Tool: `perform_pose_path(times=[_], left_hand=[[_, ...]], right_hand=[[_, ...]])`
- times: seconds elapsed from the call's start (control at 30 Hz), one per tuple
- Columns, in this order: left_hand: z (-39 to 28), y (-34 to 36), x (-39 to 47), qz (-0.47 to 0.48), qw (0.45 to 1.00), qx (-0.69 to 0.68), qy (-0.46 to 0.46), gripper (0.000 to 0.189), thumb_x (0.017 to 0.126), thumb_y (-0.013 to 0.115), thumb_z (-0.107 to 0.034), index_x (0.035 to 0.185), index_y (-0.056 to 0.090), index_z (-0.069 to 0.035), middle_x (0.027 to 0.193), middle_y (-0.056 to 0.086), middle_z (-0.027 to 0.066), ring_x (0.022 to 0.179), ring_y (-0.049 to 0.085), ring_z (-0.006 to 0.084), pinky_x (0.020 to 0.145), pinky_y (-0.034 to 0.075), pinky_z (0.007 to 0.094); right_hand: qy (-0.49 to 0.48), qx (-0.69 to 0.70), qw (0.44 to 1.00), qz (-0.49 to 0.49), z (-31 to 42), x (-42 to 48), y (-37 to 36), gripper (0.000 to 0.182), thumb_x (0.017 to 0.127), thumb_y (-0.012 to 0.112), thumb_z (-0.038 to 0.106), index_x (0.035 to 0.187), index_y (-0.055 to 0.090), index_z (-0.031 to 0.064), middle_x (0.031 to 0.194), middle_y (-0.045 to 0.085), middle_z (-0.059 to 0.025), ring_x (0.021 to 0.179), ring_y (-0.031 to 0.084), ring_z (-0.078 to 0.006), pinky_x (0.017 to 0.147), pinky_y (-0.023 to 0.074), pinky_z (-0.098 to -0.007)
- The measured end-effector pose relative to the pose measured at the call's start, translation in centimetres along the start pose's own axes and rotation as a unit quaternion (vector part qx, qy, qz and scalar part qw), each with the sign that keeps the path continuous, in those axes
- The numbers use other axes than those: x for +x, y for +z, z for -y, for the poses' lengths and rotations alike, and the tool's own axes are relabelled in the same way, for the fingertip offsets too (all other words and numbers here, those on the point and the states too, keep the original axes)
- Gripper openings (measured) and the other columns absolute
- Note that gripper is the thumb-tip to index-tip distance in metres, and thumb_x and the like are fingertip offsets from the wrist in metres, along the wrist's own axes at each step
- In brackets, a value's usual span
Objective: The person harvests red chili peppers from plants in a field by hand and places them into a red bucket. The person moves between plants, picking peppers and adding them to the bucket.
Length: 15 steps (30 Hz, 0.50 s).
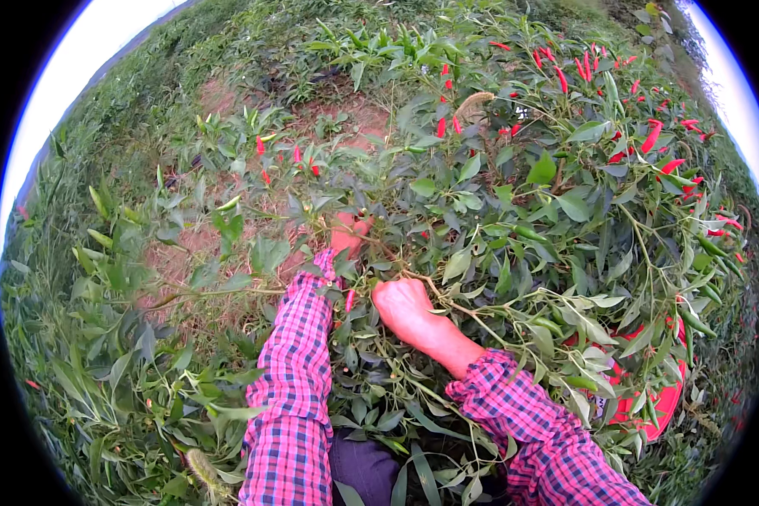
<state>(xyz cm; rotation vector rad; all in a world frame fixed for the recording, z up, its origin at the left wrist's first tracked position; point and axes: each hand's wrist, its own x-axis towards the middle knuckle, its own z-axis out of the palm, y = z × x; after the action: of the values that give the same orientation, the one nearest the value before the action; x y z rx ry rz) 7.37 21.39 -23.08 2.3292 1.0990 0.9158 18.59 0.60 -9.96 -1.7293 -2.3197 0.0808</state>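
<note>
My left hand [349,233] reaches in among the leaves of a chilli pepper plant [481,196], its fingers partly covered by foliage. Just nearer to me, my right hand [405,302] is bent with its back upward beside a woody branch [458,305]; its fingertips are hidden, so what it holds cannot be told. A single red chilli [350,300] hangs between my two forearms. Red chillies [260,145] also grow beyond my left hand. To the right, green chillies [697,322] hang from a long leafy branch.
A red plastic container [661,405] with pale printed material stands at the lower right, partly behind leaves. Many ripe chillies [651,137] cluster at the upper right. Bare reddish soil [348,117] shows between plants. A branch [228,293] crosses on the left, near my sleeve.
</note>
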Motion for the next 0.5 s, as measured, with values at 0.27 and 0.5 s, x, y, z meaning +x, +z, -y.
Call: perform_pose_path(times=[0.27, 0.5], left_hand=[[-1.8, 1.0, 0.7, -0.117, 0.973, 0.197, -0.033, 0.051, 0.071, 0.065, -0.044, 0.101, 0.058, -0.003, 0.078, 0.058, 0.0208, 0.073, 0.055, 0.0373, 0.064, 0.044, 0.0461], [1.7, 2.8, 0.6, -0.176, 0.959, 0.224, 0.000, 0.051, 0.075, 0.056, -0.051, 0.099, 0.057, -0.006, 0.076, 0.060, 0.0111, 0.066, 0.056, 0.0306, 0.060, 0.045, 0.0430]], right_hand=[[0.007, -0.025, 0.999, 0.036, 0.0, -0.1, 0.5, 0.008, 0.062, 0.058, 0.006, 0.069, 0.060, 0.0041, 0.068, 0.062, -0.0120, 0.058, 0.064, -0.0268, 0.047, 0.0500, -0.0389], [0.007, -0.008, 0.999, 0.037, 0.4, -0.1, 0.8, 0.009, 0.062, 0.057, 0.007, 0.070, 0.061, 0.0046, 0.068, 0.063, -0.0121, 0.061, 0.064, -0.0272, 0.051, 0.0499, -0.0401]])
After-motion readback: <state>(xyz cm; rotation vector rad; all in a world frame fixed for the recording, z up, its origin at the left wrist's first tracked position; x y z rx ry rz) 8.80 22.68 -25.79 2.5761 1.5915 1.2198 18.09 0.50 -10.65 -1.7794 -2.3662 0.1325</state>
